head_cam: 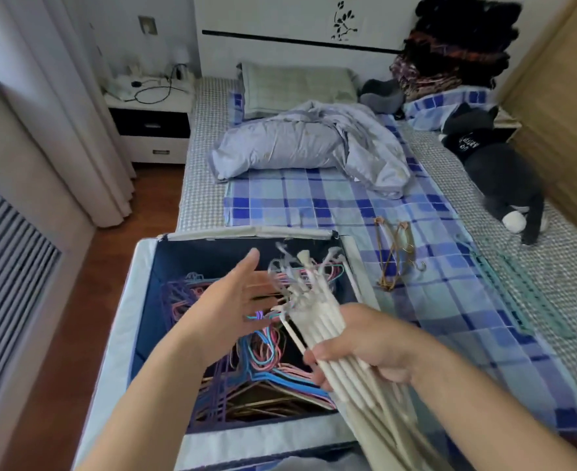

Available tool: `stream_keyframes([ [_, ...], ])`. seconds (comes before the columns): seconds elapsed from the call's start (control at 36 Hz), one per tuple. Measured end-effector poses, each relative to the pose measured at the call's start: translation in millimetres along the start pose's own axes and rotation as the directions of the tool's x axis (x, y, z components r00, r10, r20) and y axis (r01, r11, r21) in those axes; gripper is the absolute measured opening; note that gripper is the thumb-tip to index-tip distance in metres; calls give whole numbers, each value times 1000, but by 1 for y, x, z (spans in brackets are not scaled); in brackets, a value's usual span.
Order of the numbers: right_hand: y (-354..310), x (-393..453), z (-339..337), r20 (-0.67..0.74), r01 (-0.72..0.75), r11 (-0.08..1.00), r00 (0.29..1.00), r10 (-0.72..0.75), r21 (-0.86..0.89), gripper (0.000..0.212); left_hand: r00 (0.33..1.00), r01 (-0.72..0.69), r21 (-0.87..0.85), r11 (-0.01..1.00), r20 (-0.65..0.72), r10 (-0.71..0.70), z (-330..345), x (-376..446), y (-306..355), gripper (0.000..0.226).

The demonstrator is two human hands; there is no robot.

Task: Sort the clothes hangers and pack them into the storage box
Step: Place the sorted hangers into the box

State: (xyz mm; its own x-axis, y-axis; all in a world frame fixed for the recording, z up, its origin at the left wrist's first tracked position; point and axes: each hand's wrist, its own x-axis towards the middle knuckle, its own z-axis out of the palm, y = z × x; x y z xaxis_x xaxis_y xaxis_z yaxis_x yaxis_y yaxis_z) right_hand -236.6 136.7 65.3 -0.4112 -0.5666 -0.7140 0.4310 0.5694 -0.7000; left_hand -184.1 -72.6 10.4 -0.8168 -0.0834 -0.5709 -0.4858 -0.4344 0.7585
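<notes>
- A bundle of white hangers (317, 321) is clenched in the right hand (365, 345); hooks jut beyond the grip, over the storage box (144, 300).
- The left hand (232, 300) is held released beside the hooks.
- Coloured hangers (256, 355) are seen inside the box, on the bed (450, 300).

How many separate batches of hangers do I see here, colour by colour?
White plastic hangers, bundle held in the right hand: 1
Blue, pink and purple wire hangers, heap in the dark blue fabric storage box: 1
Tan hangers, small pile on the checked bedsheet: 1
Teal hangers, row right of the tan ones: 1
Total: 4 batches
</notes>
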Motion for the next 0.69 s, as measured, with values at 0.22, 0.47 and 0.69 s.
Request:
stream_keyframes([
  [0.22, -8, 69, 61, -160, -64, 986, 986, 39, -155, 45, 981, 73, -23, 997, -180, -76, -5, 14, 22, 43],
  [0.47, -4, 91, 107, -315, -32, 999, 949, 23, -25, 31, 944, -8, 131, 991, -326, 51, -24, 11, 23, 34],
  [0.69, -17, 109, 124, -349, -13, 977, 933, 88, 212, 35, 984, 42, 263, 964, -180, 7, -17, 46, 49, 20],
])
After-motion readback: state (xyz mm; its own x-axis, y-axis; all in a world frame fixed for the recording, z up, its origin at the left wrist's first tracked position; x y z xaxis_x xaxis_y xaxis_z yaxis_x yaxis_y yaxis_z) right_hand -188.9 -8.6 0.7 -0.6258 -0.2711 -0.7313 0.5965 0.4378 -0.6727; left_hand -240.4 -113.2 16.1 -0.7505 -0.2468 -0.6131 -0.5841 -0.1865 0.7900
